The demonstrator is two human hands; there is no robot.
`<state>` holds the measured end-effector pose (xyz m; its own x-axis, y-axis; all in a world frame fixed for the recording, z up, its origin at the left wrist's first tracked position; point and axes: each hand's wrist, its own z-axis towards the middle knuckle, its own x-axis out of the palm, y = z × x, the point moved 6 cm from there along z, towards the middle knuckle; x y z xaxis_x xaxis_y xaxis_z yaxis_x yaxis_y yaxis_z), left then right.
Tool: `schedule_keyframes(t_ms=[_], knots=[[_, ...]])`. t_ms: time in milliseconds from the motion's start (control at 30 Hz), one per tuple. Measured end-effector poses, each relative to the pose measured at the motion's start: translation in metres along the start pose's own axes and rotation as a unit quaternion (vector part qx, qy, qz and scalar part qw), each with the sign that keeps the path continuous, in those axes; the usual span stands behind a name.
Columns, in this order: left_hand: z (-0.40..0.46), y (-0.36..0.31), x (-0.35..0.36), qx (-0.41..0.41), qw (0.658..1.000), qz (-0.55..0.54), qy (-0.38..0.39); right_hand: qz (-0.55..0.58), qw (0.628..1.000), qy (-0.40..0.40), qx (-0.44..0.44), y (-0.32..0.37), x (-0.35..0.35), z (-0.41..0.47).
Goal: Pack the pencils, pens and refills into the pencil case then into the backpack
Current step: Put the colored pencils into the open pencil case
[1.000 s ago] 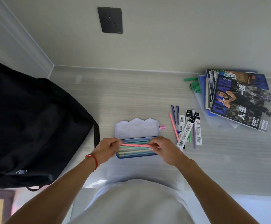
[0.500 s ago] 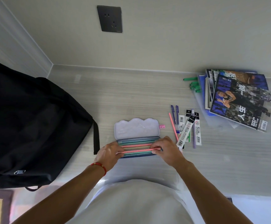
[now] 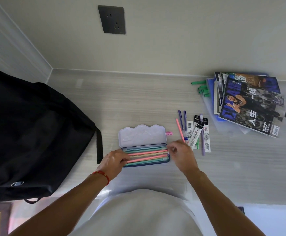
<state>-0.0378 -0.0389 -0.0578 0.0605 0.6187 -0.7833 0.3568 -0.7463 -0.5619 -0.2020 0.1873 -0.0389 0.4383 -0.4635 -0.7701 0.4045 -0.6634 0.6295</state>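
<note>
- Magazines [image 3: 251,106] sit stacked at the far right of the desk [image 3: 138,103], with green markers [image 3: 202,88] poking out just beside their left edge.
- We note a dark wall socket [image 3: 112,19] above the desk and a black backpack [image 3: 31,138] filling the left side, its strap hanging near the case.
- Pencil case [image 3: 144,145] lies open in front of us, pale lid [image 3: 142,134] flat behind the tray, small pink tab [image 3: 169,133] at the lid's right corner. Pink, green and yellowish pencils [image 3: 147,155] lie lengthwise inside.
- Our left hand [image 3: 114,161], a red cord [image 3: 103,174] at its wrist, rests on the case's left end, fingers curled over the pencil ends; we cannot tell whether they pinch any.
- Our right hand [image 3: 181,154] hovers just off the case's right end, fingers loosely bent and blurred, holding nothing we can see.
- Loose pink pencil [image 3: 179,129], purple pens [image 3: 182,119] and packaged refills [image 3: 198,132] lie just right of the case; the right hand covers their near ends.
- Refill labels are too small to read.
</note>
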Motion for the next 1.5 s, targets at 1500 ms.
schedule_keyframes(t_ms=[1500], knots=[[-0.005, -0.009, -0.013, -0.005, 0.998, -0.004, -0.062, -0.114, 0.971, 0.130, -0.163, 0.044, 0.051, 0.008]])
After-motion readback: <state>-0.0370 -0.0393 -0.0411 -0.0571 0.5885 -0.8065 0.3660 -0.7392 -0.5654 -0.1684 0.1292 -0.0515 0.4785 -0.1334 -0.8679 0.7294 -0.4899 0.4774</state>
